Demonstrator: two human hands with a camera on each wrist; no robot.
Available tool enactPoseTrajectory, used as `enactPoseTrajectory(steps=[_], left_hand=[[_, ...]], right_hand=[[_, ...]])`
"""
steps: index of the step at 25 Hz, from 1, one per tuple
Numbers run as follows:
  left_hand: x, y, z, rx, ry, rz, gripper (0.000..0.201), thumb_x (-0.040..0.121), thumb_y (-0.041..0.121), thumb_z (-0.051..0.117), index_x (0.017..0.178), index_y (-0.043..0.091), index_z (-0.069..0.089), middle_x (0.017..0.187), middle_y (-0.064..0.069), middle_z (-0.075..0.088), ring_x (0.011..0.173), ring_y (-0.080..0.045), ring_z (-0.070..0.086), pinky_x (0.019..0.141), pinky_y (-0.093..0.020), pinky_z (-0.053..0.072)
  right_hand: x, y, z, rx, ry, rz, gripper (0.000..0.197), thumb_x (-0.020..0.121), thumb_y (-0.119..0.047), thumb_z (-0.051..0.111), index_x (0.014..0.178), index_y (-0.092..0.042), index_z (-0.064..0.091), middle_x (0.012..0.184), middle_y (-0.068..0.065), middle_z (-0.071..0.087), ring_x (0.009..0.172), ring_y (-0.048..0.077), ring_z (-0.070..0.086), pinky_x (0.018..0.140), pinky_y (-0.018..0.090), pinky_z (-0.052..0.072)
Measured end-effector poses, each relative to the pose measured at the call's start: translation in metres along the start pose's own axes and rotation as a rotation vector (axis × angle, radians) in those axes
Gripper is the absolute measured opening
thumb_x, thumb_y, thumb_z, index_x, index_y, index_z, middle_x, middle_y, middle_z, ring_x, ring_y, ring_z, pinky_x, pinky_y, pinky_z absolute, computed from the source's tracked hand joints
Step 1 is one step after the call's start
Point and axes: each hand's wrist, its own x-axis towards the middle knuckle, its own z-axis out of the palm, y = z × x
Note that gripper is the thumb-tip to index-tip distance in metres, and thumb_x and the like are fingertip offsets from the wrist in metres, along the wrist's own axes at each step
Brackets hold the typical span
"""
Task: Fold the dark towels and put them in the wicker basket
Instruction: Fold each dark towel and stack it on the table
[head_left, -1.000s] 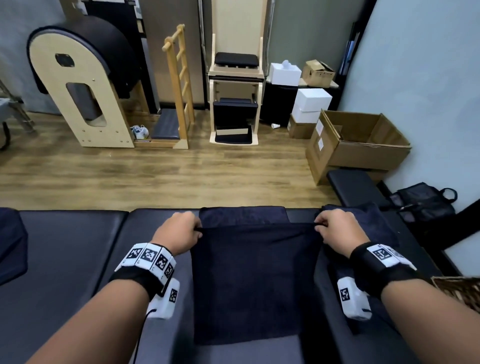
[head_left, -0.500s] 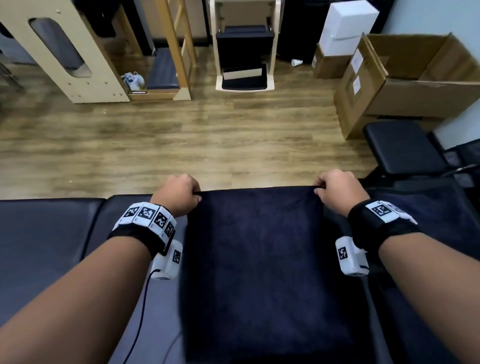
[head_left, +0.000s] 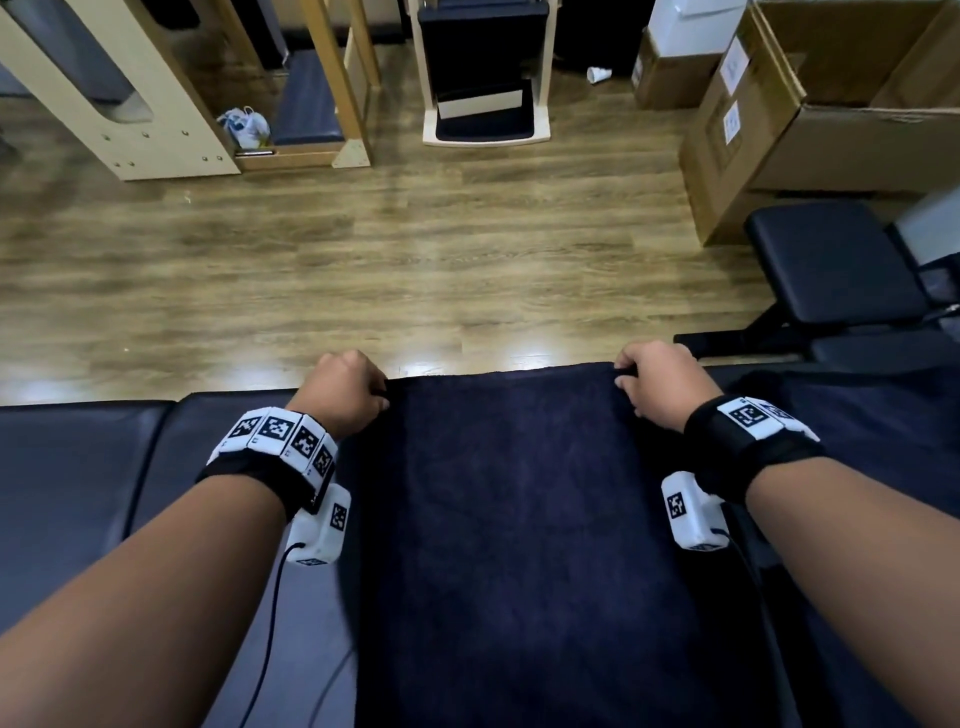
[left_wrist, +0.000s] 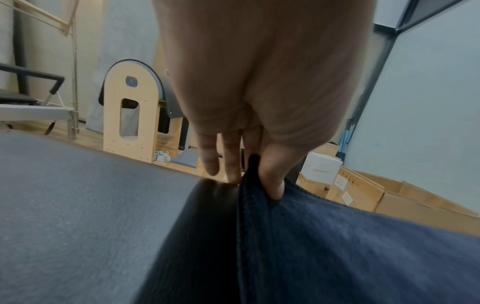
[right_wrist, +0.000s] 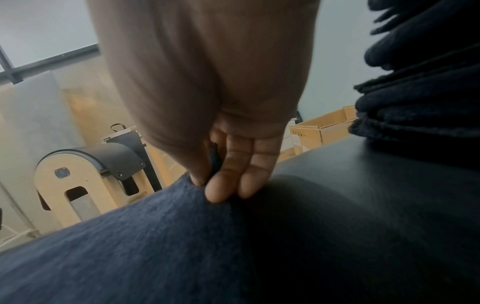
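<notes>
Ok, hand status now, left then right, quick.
Left hand: closed, pinching the far left corner of the dark towel.
Right hand: closed, pinching the towel's far right corner.

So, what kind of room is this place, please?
Probably a Pilates or physiotherapy studio: a wooden ladder barrel, a wooden exercise chair and the black padded table under the dark towel.

No words, brand names or numbers can be read anywhere. The white blocks on the wristbands (head_left: 283, 437) carry only black-and-white square code patterns, not letters. The big cardboard box (head_left: 737, 130) on the floor past the bench's far right corner has white paper labels (head_left: 733, 65) stuck on its side, their print too small to make out.
</notes>
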Motion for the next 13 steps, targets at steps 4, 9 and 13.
enactPoseTrajectory(steps=[4, 9, 13], left_hand=[[-0.015, 0.005, -0.009, -0.036, 0.032, 0.015, 0.012, 0.085, 0.018, 0.072, 0.088, 0.009, 0.078, 0.087, -0.012, 0.075, 0.09, -0.03, 0.066, 0.072, -0.023, 0.041], [-0.057, 0.012, -0.07, -0.129, 0.087, 0.059, 0.014, 0.089, 0.017, 0.069, 0.089, 0.005, 0.078, 0.079, -0.013, 0.074, 0.076, -0.026, 0.066, 0.068, -0.024, 0.044], [-0.103, 0.027, -0.147, -0.206, 0.318, 0.097, 0.015, 0.09, 0.016, 0.07, 0.084, 0.005, 0.076, 0.071, -0.012, 0.07, 0.072, -0.028, 0.064, 0.066, -0.026, 0.04]], right_hand=[[-0.011, 0.001, -0.013, 0.046, 0.054, -0.004, 0.007, 0.09, -0.016, 0.07, 0.088, -0.015, 0.076, 0.059, -0.003, 0.065, 0.075, 0.027, 0.071, 0.085, 0.035, 0.057], [-0.039, -0.015, -0.066, -0.038, 0.105, -0.048, 0.025, 0.094, -0.021, 0.065, 0.075, -0.006, 0.073, 0.062, 0.01, 0.071, 0.075, 0.029, 0.069, 0.075, 0.033, 0.054], [-0.081, -0.047, -0.127, 0.063, 0.317, -0.106, 0.019, 0.096, -0.022, 0.062, 0.083, -0.012, 0.071, 0.062, 0.005, 0.071, 0.063, 0.015, 0.065, 0.061, 0.025, 0.046]])
